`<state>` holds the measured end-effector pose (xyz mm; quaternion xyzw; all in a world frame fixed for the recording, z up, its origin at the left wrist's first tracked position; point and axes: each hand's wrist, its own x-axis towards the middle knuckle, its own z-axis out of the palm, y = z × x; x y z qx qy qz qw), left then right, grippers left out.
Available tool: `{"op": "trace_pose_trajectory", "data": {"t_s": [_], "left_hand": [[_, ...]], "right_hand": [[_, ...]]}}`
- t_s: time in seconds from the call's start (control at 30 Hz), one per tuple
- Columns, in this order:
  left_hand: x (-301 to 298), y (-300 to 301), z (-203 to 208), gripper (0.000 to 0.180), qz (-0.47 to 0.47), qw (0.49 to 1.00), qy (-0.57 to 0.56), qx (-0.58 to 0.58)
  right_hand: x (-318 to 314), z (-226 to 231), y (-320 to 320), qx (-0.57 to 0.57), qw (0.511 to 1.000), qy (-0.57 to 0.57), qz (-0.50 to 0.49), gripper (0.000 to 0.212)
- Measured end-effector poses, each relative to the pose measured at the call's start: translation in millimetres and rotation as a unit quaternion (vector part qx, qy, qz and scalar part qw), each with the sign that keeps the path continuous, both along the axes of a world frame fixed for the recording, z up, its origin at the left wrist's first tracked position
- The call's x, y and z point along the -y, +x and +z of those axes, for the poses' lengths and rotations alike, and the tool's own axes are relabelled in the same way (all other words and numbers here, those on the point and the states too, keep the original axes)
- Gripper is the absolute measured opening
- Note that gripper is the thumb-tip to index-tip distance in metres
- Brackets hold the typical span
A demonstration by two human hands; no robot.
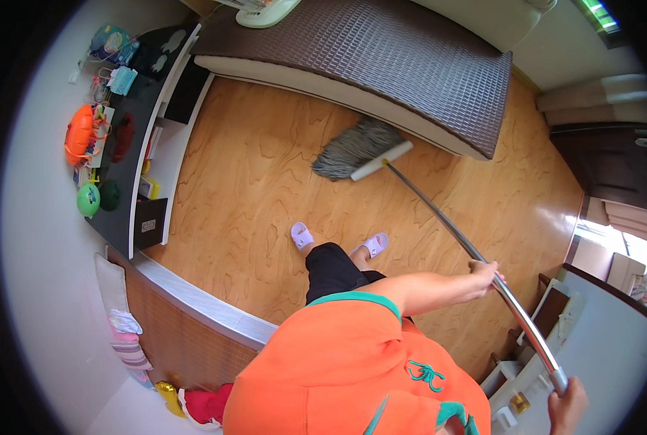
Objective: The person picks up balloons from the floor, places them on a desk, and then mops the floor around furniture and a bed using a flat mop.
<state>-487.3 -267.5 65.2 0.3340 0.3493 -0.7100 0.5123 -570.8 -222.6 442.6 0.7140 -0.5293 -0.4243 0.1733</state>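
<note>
I hold a long metal-poled mop [439,216] with both hands. My left hand [486,280] is wrapped round the middle of the pole. Lower right, my right hand [568,407] grips the pole's top end, partly cut off by the picture's edge. The pole slants away to a white bar, from which a grey string mop head [358,148] spreads flat on the wood-patterned floor [244,181]. Its far strands touch or reach just under the edge of a low bed [352,58] with a brown woven cover.
A black-topped cabinet [139,145] runs along the left, bearing an orange inflatable [81,134] and a green balloon [88,199]. My feet in lilac slippers [302,235] stand mid-floor. A dark door [606,156] is at far right; a white shelf [503,373] stands lower right.
</note>
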Motion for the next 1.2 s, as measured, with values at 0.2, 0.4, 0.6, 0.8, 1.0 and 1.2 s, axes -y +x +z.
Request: {"op": "trace_pose_trajectory", "data": {"t_s": [0.2, 0.4, 0.6, 0.8, 1.0, 1.2], "left_hand": [[22.4, -29.7, 35.0, 0.008, -0.037, 0.999, -0.026, -0.025], [-1.0, 24.8, 42.4, 0.007, 0.027, 0.999, 0.010, -0.015], [-53.2, 126.0, 23.1, 0.008, 0.135, 0.991, 0.007, 0.020], [-138.0, 235.4, -41.7, 0.006, 0.322, 0.945, 0.003, 0.058], [-251.5, 324.4, -92.7, 0.007, 0.431, 0.892, 0.033, 0.128], [-366.5, 345.2, -157.1, 0.008, 0.448, 0.866, 0.123, 0.185]], "right_hand": [[28.8, 25.6, -45.6, 0.104, 0.984, -0.044, 0.139, 0.018], [57.6, 18.6, -20.3, 0.089, 0.970, -0.048, 0.223, 0.019], [53.9, -13.8, 67.4, 0.151, 0.920, -0.002, 0.362, 0.020], [18.1, -78.0, 183.0, 0.184, 0.858, 0.041, 0.477, 0.022], [-40.6, -156.1, 272.1, 0.252, 0.802, 0.182, 0.509, 0.019], [-97.3, -237.7, 296.2, 0.230, 0.765, 0.307, 0.518, 0.012]]}}
